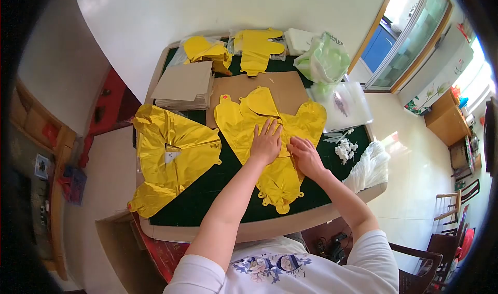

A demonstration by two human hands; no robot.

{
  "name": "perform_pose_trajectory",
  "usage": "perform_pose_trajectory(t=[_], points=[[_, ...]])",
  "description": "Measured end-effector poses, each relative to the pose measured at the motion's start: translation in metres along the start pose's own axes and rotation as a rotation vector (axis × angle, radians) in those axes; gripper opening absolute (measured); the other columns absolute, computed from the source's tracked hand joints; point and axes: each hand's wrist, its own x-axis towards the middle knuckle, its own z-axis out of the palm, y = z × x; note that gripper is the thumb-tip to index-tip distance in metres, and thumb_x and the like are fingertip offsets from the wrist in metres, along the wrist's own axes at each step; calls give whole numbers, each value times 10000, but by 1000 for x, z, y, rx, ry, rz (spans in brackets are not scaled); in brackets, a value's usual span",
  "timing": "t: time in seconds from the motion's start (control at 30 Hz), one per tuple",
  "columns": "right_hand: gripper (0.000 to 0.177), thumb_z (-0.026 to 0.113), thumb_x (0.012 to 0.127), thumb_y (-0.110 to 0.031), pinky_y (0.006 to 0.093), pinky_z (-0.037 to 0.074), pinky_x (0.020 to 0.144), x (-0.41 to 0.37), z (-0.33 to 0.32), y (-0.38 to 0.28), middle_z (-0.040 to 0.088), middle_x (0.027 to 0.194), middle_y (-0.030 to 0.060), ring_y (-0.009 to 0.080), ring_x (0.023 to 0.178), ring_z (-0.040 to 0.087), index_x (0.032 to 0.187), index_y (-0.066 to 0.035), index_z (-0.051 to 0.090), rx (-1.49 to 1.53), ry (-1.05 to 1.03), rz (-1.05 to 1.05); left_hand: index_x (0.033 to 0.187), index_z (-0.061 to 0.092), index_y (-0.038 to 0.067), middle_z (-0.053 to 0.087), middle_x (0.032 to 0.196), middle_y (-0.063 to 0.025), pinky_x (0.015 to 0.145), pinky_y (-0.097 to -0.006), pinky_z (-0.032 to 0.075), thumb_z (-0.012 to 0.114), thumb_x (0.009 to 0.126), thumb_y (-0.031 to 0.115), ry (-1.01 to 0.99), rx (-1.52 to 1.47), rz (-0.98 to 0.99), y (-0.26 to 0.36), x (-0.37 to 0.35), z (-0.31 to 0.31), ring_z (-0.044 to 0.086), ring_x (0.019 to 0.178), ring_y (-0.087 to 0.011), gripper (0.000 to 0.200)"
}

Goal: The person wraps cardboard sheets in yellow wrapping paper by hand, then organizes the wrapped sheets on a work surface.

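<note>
A flat, uninflated yellow foil balloon [238, 133] with small tabs on its edges lies in front of me, partly on cardboard and partly on the dark green table top. My left hand [266, 143] presses down on its middle, fingers stretched out. Just to the right, my right hand [307, 158] rests at a crease of the same balloon, its fingers bent together on the foil. The thumb of that hand is hard to see. Left of both hands spreads another heap of yellow foil balloons [192, 154] with a small pale label [171, 156] marked "A".
Behind lie a stack of cardboard sheets [181, 84], more yellow foil [257, 47] and a white-green plastic bag [324, 60]. On the right are clear plastic sleeves [347, 104], small white pieces [346, 149] and a white plastic bag [369, 167]. A padded edge [249, 229] rims the table.
</note>
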Motion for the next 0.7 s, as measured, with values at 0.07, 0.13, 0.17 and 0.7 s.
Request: perform_pose_trajectory(t=[0.07,0.13,0.17,0.7], points=[[328,567,787,-24,441,380,1013,-21,-14,-16,566,1239,155,322,1211,495,1107,-48,631,22,-7,-30,1411,405,142,303,1517,-66,1148,-518,136,378,970,306,-73,14,-19,3,0,-8,208,1426,-245,471],[303,570,771,-9,433,415,969,-39,-26,-20,591,1194,155,329,1154,531,1065,-45,638,34,-15,-83,1413,403,142,300,1518,-67,1148,-518,138,384,968,306,-65,-2,-18,1,0,-7,210,1425,-247,474],[291,571,763,-2,429,433,947,-44,-31,-20,603,1171,155,333,1125,549,1043,-43,641,38,-18,-108,1414,402,142,299,1519,-68,1147,-519,139,387,967,305,-61,-10,-14,2,0,-6,212,1424,-247,476],[251,678,813,-239,352,513,680,14,-28,35,677,828,142,248,777,668,949,-31,640,196,138,641,1398,422,143,325,1505,-74,1141,-523,158,382,966,303,-39,19,-2,0,1,-2,238,1414,-256,463]])
